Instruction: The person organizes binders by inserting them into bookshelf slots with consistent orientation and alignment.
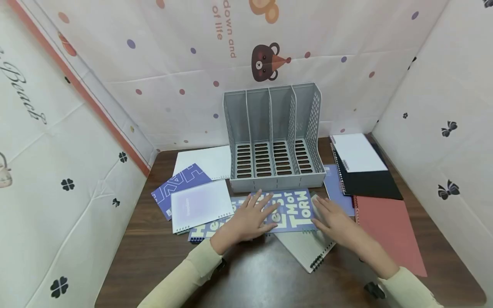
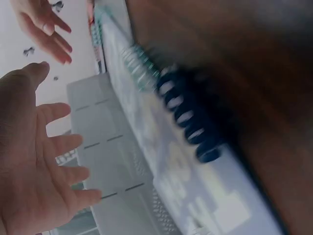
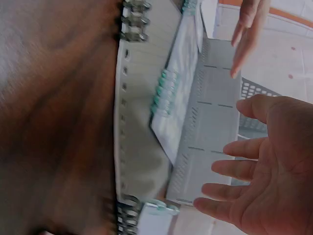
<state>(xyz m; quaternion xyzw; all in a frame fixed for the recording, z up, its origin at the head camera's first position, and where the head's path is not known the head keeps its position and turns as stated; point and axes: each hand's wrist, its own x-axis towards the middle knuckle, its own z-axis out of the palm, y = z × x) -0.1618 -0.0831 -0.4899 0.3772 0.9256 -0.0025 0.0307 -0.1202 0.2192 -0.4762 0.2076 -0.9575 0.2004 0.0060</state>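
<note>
My left hand (image 1: pixel 250 217) is over a purple spiral notebook (image 1: pixel 298 209) with pale yellow lettering, its fingers spread and holding nothing. At that notebook's right end is my right hand (image 1: pixel 339 224), fingers extended, nothing in its grasp. Both palms (image 2: pixel 44 161) (image 3: pixel 274 171) look bare in the wrist views. Beneath the purple notebook, a light grey spiral notebook (image 1: pixel 302 248) sticks out toward the front. Another lettered purple notebook (image 1: pixel 202 231) lies to the left, partly covered by a pale lilac notebook (image 1: pixel 202 205). Whether either hand touches a cover I cannot tell.
A grey file organizer (image 1: pixel 279 183) with several upright slots stands behind the hands. Left lie a dark blue-purple notebook (image 1: pixel 181 184) and a white one (image 1: pixel 204 160). Right are white (image 1: pixel 360 152), black (image 1: pixel 371 184), blue-purple (image 1: pixel 339 192) and red (image 1: pixel 389 231) notebooks. Fabric walls enclose the table.
</note>
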